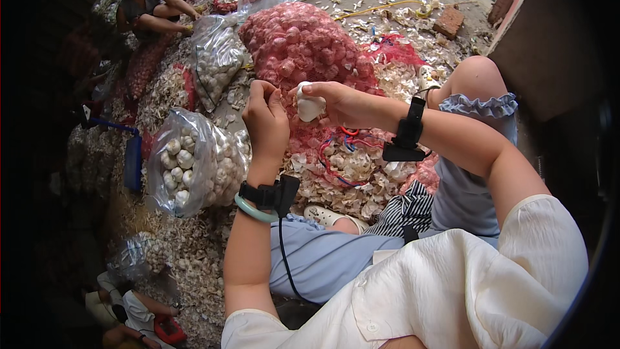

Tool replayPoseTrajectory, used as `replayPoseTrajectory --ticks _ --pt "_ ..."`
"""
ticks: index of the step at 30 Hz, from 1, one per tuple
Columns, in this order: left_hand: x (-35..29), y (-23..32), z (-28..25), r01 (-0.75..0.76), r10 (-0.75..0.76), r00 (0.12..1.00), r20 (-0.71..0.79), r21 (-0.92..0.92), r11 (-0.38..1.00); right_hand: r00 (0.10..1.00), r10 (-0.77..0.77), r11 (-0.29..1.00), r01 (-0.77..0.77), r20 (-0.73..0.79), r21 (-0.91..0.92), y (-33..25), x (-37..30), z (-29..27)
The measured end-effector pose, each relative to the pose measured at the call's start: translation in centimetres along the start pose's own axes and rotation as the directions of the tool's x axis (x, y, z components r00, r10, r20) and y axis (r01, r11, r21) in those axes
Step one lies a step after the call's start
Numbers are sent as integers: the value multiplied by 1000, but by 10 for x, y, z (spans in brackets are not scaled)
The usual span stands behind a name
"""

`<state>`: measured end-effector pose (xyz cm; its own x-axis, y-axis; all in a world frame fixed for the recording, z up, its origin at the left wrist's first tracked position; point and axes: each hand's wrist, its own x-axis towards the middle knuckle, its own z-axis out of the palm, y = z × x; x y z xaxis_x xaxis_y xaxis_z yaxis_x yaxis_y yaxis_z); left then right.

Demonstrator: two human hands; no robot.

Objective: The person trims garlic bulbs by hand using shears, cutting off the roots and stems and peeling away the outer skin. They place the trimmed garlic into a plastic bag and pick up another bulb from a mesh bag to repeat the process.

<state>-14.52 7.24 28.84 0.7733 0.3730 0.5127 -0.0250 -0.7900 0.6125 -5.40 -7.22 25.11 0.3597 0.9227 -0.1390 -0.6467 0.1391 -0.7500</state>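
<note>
Between the thumb and fingers of my right hand (345, 105) is a white, peeled-looking garlic bulb (310, 105). Just left of it, apart from the bulb, my left hand (266, 116) is closed with thumb and fingers pinched together; whatever they hold, if anything, is too small to see. Behind both hands stands a big red mesh sack (300, 45) full of garlic. Close by on the left, a clear plastic bag (213, 171) bulges with clean white garlic bulbs.
Dry garlic skins (368, 187) cover the ground around my legs. Another filled clear bag (216, 58) stands farther off. A blue-handled dustpan-like thing (133, 161) is at left. A brick (449, 22) lies at the far right. Another person (155, 10) sits at the far left; a further person shows at lower left.
</note>
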Motion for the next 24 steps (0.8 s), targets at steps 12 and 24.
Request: replayPoseTrajectory --ticks 12,24 --pt "0 13 -9 -228 237 954 184 -70 971 999 -9 989 15 -39 150 1 1 -6" --pt "2 6 -8 -220 210 974 86 127 967 995 -72 996 75 -73 44 4 3 -3"
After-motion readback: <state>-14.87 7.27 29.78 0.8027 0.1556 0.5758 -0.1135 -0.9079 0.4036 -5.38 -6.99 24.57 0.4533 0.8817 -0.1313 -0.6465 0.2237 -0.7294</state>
